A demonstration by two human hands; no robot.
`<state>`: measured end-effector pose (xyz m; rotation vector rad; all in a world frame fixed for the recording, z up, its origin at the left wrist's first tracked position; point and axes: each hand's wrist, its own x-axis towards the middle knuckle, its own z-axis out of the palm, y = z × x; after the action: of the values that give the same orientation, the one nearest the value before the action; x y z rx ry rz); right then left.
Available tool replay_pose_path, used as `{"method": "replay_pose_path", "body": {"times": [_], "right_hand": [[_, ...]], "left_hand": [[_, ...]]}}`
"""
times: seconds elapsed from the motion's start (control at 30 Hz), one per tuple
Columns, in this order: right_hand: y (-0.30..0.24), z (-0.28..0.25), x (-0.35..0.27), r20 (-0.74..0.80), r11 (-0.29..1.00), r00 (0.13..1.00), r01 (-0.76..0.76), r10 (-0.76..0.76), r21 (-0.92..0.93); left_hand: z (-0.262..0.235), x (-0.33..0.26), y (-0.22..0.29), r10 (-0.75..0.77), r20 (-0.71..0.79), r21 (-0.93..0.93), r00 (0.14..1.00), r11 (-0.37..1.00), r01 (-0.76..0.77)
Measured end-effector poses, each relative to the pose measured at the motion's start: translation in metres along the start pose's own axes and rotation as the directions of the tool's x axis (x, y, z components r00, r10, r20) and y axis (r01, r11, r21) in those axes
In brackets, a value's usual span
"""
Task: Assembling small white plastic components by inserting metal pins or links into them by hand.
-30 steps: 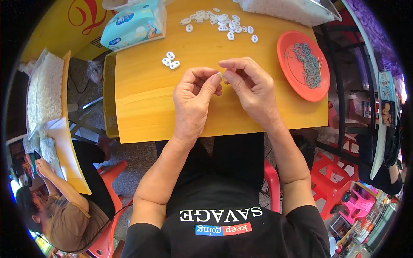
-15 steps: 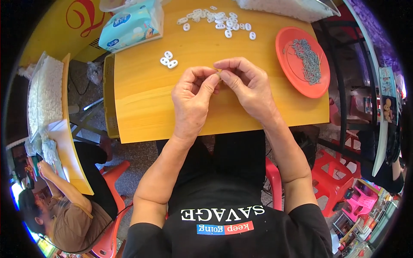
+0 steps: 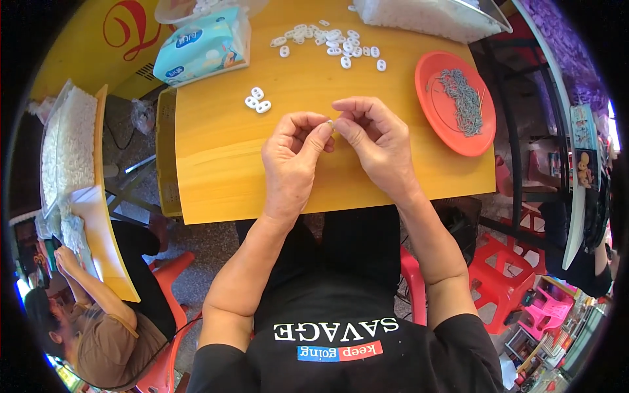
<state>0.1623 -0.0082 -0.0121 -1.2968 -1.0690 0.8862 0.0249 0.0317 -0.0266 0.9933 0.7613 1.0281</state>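
Observation:
My left hand [image 3: 291, 164] and my right hand [image 3: 381, 149] meet over the table, thumbs and fingers pinched, their tips almost touching. Between the left fingertips a sliver of a small white piece [image 3: 331, 122] peeks out; its shape is mostly hidden. Whatever the right fingertips pinch is too small to make out. Beyond the left hand lie three white oval pieces [image 3: 257, 100] with two holes each. More pieces of the same kind [image 3: 334, 40] are scattered farther back. To the right, a red plate [image 3: 432, 128] holds a heap of thin grey screw-like pieces [image 3: 462, 98].
The yellow wooden table [image 3: 223, 177] has its front edge just below my wrists. A blue tissue pack [image 3: 203, 49] stands at the back left, and a bin of white pieces [image 3: 426, 23] at the back right. Another person [image 3: 111, 327] sits at a side table on the left.
The whole view has shifted slightly, so the table sits a little lower. Both hands stay pinched together, and the white piece at the left fingertips shows more plainly.

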Motion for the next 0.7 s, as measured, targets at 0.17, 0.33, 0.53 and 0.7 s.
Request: {"method": "replay_pose_path", "body": {"times": [0.17,0.33,0.53,0.7], "right_hand": [[0.003,-0.005,0.002,0.014,0.998,0.999,-0.048,0.047,0.049],[0.007,-0.007,0.003,0.045,0.999,0.999,-0.020,0.019,0.032],[-0.007,-0.021,0.043,0.000,0.990,0.997,-0.083,0.083,-0.110],[0.022,-0.025,0.095,-0.040,0.664,0.915,0.260,-0.401,-0.701]], "left_hand": [[0.004,0.000,-0.002,0.017,0.007,0.046,1.000,0.999,-0.018],[0.004,0.003,-0.001,0.035,0.039,0.074,0.999,0.997,-0.038],[0.000,0.004,-0.003,0.032,-0.014,-0.004,0.999,0.999,-0.032],[0.001,0.004,-0.005,0.055,-0.011,-0.077,0.998,0.995,-0.056]]}}
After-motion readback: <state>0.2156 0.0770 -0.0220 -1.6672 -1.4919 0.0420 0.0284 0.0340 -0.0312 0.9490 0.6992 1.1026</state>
